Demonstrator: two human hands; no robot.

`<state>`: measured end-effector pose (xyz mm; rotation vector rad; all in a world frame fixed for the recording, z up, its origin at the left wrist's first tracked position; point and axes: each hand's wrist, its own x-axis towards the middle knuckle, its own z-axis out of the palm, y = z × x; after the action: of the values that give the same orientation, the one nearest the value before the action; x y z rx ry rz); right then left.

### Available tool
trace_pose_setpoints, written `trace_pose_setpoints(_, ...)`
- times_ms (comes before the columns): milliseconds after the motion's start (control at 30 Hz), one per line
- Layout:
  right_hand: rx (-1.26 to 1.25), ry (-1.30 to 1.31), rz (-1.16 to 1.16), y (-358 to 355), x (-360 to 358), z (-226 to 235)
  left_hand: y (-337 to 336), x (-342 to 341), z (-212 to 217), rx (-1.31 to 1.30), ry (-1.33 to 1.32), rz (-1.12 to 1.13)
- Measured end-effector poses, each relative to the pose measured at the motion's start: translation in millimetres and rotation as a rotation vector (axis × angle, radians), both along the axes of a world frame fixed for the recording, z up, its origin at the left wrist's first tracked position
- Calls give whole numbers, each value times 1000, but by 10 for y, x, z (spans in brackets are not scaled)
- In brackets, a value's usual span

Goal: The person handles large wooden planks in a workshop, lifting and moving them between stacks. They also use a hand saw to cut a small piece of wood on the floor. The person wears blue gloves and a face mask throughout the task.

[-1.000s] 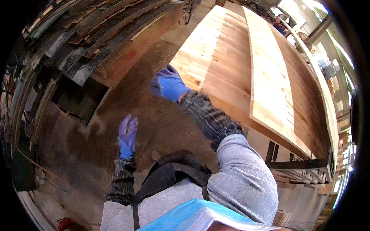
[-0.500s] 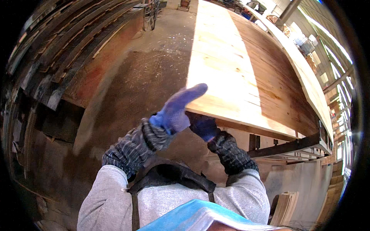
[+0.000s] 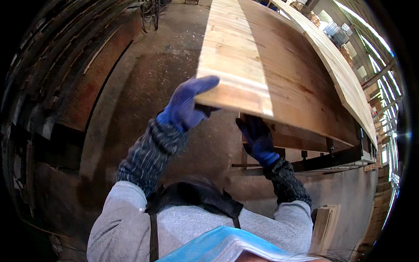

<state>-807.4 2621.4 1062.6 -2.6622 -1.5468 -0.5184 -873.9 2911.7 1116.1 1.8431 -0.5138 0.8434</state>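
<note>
Gripping the near end of the long pale wooden panel (image 3: 262,74), made of glued strips with a light edge and a browner shaded face, I have both hands up at its lower corner. My left hand (image 3: 187,105), in a blue knitted glove, is curled over the panel's near left corner, fingers (image 3: 203,83) lying on the top face and the thumb side tucked under the edge, so it is closed on the wood. My right hand (image 3: 257,137), in the same kind of blue glove, sits beneath the panel's near edge in shadow with the palm turned up against the underside; I cannot tell whether its fingers close round anything or merely press flat. The panel runs away from me toward the upper right, tilted, lying just beside a second long pale wooden board (image 3: 345,83) that follows the same line on its far side. Below the panel's near end a dark metal frame (image 3: 331,159) with crossbars shows. The dusty concrete floor (image 3: 144,100) stretches left of the panel, and stacked dark timber planks (image 3: 56,74) line the left side. A small pale stack of wooden pieces (image 3: 325,227) stands near my right elbow.
</note>
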Motion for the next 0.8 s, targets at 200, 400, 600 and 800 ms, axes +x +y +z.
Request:
trace_pose_setpoints(200, 43, -56, 33, -108, 200, 23, -752, 789, 343, -1117, 692, -736)
trace_pose_setpoints(400, 71, 177, 7, -58, 727, -125, -1541, 1395, 211, -851, 675, -731)
trace_pose_setpoints(600, -223, 66, -82, 358, 1422, -57, -2109, 1450, 216, -1144, 532, -915)
trace_pose_setpoints(800, 1, 460, -22, 492, 1514, -161, -2106, 1840, 46, -1031, 563, -920)
